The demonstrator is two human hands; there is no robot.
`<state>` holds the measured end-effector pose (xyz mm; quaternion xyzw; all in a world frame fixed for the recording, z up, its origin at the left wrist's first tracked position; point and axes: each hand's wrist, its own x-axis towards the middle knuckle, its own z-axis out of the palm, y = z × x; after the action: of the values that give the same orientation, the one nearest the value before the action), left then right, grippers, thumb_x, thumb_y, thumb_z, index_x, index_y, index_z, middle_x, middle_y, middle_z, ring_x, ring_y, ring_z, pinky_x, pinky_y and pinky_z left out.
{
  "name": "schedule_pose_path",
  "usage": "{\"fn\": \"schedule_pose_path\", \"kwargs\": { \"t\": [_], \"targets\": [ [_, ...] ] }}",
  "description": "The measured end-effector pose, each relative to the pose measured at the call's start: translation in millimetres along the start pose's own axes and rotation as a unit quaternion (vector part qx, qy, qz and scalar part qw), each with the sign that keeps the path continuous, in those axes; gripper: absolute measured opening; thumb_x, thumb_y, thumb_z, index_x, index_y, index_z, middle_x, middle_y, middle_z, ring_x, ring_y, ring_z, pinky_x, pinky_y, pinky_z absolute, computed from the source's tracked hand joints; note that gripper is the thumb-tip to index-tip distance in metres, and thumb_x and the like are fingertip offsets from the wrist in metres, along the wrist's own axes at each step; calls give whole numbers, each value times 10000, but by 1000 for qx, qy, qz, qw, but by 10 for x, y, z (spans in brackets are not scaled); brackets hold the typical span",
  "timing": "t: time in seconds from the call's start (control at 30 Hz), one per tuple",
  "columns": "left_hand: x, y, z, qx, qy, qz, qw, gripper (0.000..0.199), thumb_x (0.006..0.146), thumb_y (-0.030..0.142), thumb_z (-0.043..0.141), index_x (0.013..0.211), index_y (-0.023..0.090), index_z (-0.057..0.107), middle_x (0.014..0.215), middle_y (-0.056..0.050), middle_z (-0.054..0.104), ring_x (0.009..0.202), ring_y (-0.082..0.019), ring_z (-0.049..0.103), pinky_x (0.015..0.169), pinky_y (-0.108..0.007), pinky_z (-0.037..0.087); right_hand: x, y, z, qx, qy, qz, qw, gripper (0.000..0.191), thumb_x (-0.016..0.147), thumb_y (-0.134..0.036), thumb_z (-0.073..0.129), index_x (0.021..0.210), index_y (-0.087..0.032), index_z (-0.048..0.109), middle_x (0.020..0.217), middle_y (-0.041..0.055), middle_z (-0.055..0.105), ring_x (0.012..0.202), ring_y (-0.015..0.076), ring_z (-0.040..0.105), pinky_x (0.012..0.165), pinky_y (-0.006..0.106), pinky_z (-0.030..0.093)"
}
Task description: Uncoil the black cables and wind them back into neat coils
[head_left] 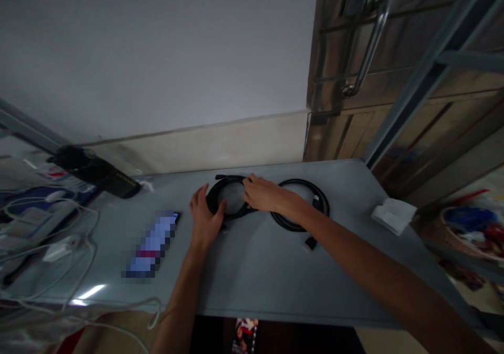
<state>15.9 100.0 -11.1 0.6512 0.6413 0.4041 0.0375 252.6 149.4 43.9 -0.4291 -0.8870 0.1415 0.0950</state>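
Two black cables lie on the grey table, each wound into a ring. The left coiled cable (237, 216) is between both hands. My left hand (205, 218) is closed round its left side, with the thumb inside the ring and the fingers outside. On the right side of the same ring, my right hand (260, 192) pinches the strands, its fingertips partly hidden. Beside it, under my right forearm, rests the second coiled cable (326, 202), with a plug (311, 243) sticking out toward me.
A phone (153, 245) with a blurred-out screen lies at the left. Farther left are a black cylindrical object (114, 179), white cords (92, 249) and a white adapter (61, 248). Crumpled white paper (394, 215) sits near the right edge. A metal post (427, 83) rises at the back right corner.
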Motion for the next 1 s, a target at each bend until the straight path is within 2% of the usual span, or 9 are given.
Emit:
{"fn": "schedule_pose_path", "kwargs": {
  "t": [0.07,0.17,0.3,0.43,0.57,0.73,0.87,1.0],
  "targets": [
    [0,-117,46,-43,-11,-63,997,751,891,404,770,1580,210,542,1564,-193,616,1498,-409,566,1289,-645,416,0,-26,17,-2,12,0,1000,397,1113,-244,546,1439,-23,601,1410,262,632,1171,375,714,979,472,599],
    [-13,-203,70,-100,-21,-91,991,733,873,287,737,1574,208,539,1546,-188,650,1470,-380,615,1296,-610,436,8,-81,70,-1,30,9,1000,449,1084,-235,574,1479,-20,569,1430,268,624,1197,398,698,970,486,603],
    [-20,-181,35,-134,-23,-79,988,737,826,172,683,1551,217,555,1569,-175,648,1484,-355,614,1298,-600,443,43,-140,145,1,55,29,998,507,1114,-253,556,1544,11,506,1477,309,586,1277,395,657,1040,496,575],
    [-11,-123,-17,-130,-12,-62,990,669,829,156,666,1492,224,611,1512,-158,687,1434,-338,648,1261,-596,485,74,-132,167,-5,60,18,998,390,1095,-253,625,1383,9,632,1377,279,634,1308,365,622,1144,474,515],
    [1,-136,-19,-109,6,-73,991,591,847,192,688,1436,220,644,1403,-148,735,1277,-328,726,1152,-576,576,93,-99,189,-11,56,17,998,279,1015,-130,630,1264,-14,682,1291,256,658,1265,344,622,1106,434,532],
    [6,-225,41,-76,-3,-74,994,681,846,254,769,1505,200,602,1493,-191,695,1391,-369,673,1241,-623,491,103,-129,236,-23,51,12,998,267,1030,-106,582,1252,1,687,1258,265,664,1305,374,578,1109,442,516],
    [4,-201,11,-95,-21,-75,992,606,870,236,732,1469,199,645,1416,-166,757,1322,-344,727,1218,-598,520,101,-157,222,-29,42,1,999,301,1013,-39,548,1280,13,676,1263,251,675,1251,346,606,1131,442,490],
    [1,-140,-27,-112,-10,-76,991,574,869,219,711,1441,205,665,1370,-147,783,1271,-325,752,1186,-572,550,80,-153,204,-25,40,14,999,311,996,-41,575,1291,-29,672,1300,234,670,1203,324,630,1088,433,514]
  ]
}}
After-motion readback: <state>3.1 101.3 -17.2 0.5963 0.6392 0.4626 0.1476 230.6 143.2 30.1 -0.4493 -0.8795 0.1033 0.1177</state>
